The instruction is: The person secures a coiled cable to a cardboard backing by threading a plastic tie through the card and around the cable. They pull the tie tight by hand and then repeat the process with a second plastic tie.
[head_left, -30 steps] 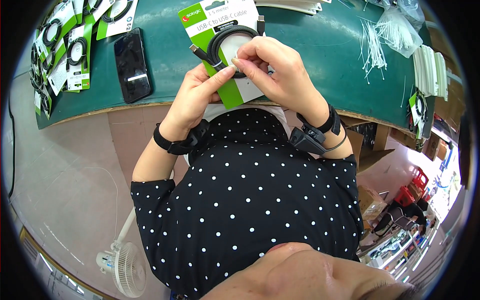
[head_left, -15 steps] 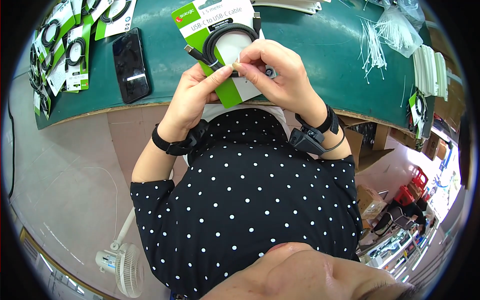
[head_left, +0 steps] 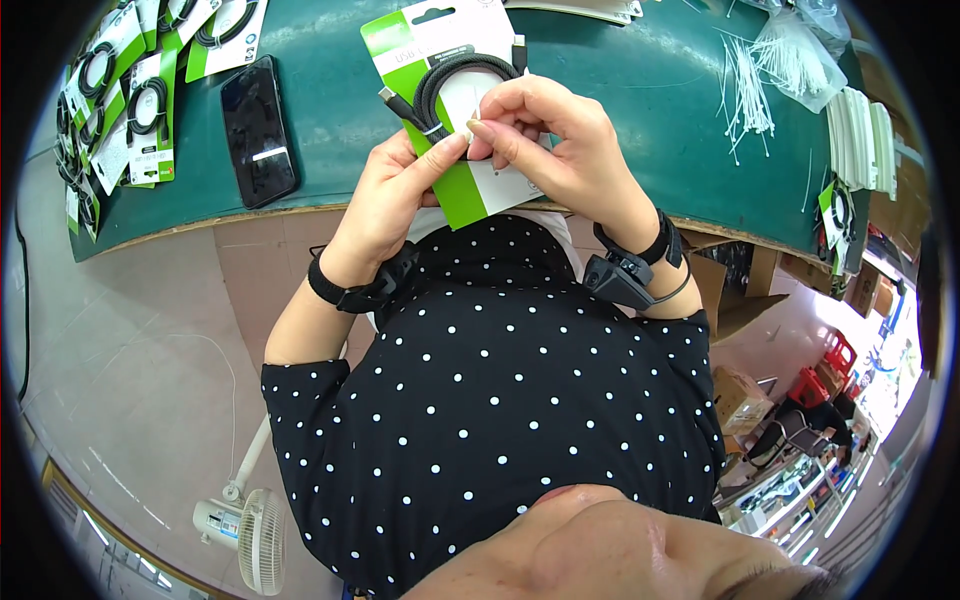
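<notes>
A green and white packaging card [head_left: 463, 203] is held up at the table's near edge, with a coiled black braided cable [head_left: 428, 92] lying against its front. My left hand [head_left: 400, 187] is closed on the card's left lower side, its thumb pressing on the front by the coil. From the right, my right hand [head_left: 560, 140] pinches a thin white cable tie [head_left: 477, 112] at the coil's lower part, right beside the left thumb tip. The fingers hide part of the coil and most of the tie. Both metal-tipped cable ends show, one at the left and one at the upper right.
On the green table [head_left: 640, 100], a black phone [head_left: 260, 130] lies left of my hands. Carded cables [head_left: 148, 110] are heaped at the far left. Loose white cable ties [head_left: 745, 100] and a plastic bag [head_left: 800, 70] lie at the right, near stacked cards [head_left: 860, 145].
The card has tipped slightly and shifted a little right and toward me, so glare now covers its upper left. Both hands keep their hold, with the right fingers slightly changed.
</notes>
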`<state>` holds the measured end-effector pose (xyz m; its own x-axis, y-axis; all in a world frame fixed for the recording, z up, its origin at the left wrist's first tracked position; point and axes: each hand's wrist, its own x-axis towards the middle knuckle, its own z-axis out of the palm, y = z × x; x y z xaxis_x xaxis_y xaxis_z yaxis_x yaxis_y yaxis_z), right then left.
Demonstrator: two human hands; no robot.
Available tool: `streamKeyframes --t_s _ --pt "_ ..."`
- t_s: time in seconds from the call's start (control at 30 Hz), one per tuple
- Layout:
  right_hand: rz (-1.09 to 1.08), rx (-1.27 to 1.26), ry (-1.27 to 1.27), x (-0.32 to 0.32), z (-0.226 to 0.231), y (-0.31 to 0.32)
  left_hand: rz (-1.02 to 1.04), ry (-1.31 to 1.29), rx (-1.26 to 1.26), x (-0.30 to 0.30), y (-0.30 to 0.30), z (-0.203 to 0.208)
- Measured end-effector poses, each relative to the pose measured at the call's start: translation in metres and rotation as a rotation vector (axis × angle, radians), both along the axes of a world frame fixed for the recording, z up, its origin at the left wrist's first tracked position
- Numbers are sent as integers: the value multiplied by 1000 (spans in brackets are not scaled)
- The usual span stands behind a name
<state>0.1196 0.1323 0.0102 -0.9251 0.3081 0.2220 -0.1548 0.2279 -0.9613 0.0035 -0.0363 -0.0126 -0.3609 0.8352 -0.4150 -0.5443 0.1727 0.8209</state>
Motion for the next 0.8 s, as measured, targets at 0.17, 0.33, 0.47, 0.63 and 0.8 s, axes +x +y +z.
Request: streamKeyframes --t_s 0.17,0.33,0.47,0.63,0.8 --pt "25 -10 -2 0 -2 -1 -5 28 -17 1 0 2" --pt "73 -42 -61 5 3 3 17 21 -12 2 0 4" --pt "103 -168 -82 10 9 3 16 45 -4 1 -2 5" --pt "117 -556 -189 16 21 -1 61 313 55 3 -2 13" --pt "53 -752 -255 16 15 -2 108 770 90 6 -2 19"
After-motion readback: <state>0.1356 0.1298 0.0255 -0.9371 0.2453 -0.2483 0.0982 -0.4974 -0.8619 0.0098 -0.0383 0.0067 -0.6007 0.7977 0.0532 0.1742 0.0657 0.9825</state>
